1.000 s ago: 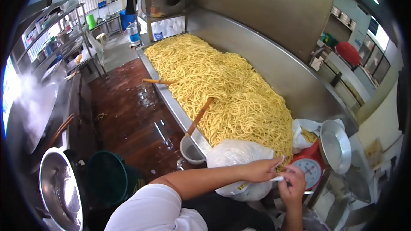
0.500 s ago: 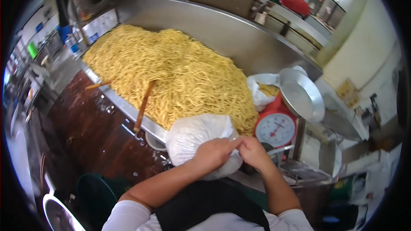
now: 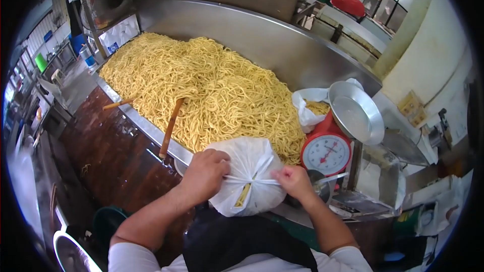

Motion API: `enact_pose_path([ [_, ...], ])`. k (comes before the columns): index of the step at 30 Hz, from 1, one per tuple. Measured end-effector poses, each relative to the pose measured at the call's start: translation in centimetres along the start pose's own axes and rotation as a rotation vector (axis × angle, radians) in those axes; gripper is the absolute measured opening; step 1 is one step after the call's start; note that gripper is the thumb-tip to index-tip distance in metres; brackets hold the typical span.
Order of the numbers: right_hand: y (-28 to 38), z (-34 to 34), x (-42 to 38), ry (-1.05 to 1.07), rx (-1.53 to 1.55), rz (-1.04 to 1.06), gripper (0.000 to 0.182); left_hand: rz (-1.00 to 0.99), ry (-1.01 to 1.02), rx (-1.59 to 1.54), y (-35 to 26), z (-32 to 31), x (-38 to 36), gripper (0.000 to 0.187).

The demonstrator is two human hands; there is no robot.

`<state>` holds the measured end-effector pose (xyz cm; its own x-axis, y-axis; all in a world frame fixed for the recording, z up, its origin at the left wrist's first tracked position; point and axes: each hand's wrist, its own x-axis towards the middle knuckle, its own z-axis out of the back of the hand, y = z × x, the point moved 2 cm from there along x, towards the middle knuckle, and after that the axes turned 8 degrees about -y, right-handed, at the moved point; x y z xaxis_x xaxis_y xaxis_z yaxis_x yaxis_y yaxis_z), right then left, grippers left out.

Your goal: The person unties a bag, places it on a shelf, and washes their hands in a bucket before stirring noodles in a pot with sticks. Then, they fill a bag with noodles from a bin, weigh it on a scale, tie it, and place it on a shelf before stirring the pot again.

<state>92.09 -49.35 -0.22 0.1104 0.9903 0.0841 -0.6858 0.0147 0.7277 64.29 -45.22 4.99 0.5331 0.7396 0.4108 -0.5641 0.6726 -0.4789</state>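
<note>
A white plastic bag (image 3: 247, 163) sits against my front at the near edge of the metal trough, its top gathered and twisted at the centre. Some yellow noodles show through it. My left hand (image 3: 204, 174) is closed on a strand of the bag at its left side. On the right, my right hand (image 3: 294, 180) pinches another strand, pulled out sideways. Beyond the bag lies a large heap of yellow noodles (image 3: 217, 90). A red scale (image 3: 326, 155) with a round metal pan (image 3: 355, 112) stands to the right of the bag.
Two wooden sticks lean out of the noodles over the trough's left rim (image 3: 136, 117), one of them long (image 3: 171, 128). Another white bag (image 3: 308, 115) lies beside the scale. A green bin (image 3: 108, 224) stands on the brown floor (image 3: 116, 156), lower left.
My hands have moved apart from the middle of the bag, left and right. The bag's gathered top and two stretched strands now show between them.
</note>
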Motion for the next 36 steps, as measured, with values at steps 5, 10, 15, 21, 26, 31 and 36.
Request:
enact_pose_path([
  [5,2.3,3.3,0.0,0.415,0.212,0.017,0.027,0.810,0.111,-1.366,-3.0,-4.1,1.6,0.032],
  [10,10.2,5.2,0.0,-0.084,-0.005,0.708,0.017,0.429,-0.147,-0.567,-4.4,-8.2,2.1,0.043],
  [15,8.0,2.5,-0.3,-0.103,0.078,0.669,0.021,0.186,-0.145,-0.458,-3.6,-9.9,1.9,0.032],
  [21,7.8,1.0,-1.2,-0.177,0.039,0.705,0.015,0.379,-0.205,-0.494,-5.2,-8.2,1.6,0.049],
  [26,5.2,0.0,-0.3,0.017,-0.290,0.381,0.018,0.163,-0.166,-0.256,-5.0,-8.9,0.6,0.059],
  [31,4.6,1.4,0.8,0.480,0.250,-0.243,0.021,-0.011,-0.234,-0.277,-4.2,-9.7,0.0,0.039],
  [36,5.1,1.0,-0.1,0.352,0.597,-0.294,0.017,0.042,-0.245,-0.378,-3.7,-9.2,0.3,0.022],
])
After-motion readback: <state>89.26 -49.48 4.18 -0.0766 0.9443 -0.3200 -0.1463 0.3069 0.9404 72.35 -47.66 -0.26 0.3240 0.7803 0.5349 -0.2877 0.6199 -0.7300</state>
